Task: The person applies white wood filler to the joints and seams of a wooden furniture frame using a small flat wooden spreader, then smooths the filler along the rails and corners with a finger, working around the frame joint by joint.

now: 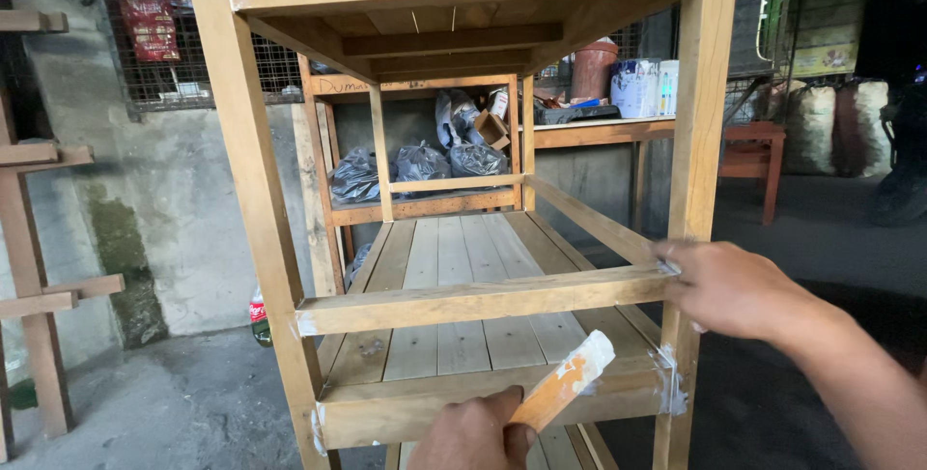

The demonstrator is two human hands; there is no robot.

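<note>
A tall wooden shelf frame [463, 301] stands right in front of me, with a slatted lower shelf [463, 277] and a front rail across it. My right hand [739, 286] presses against the right end of that rail where it meets the right post [697, 142]. At the bottom edge, my left hand [473, 431] grips the orange handle of a putty knife [570, 378], whose pale tip points up and right over the lower front board. White filler smears show at the joint on the lower right post [671, 388] and at the lower left corner [317, 422].
Behind the frame, another wooden rack holds grey plastic bags [420, 166]. A workbench [599, 130] at the back right carries buckets and containers. Wooden pieces [39, 286] lean against the concrete wall on the left. A bottle [259, 315] lies on the floor by the left post.
</note>
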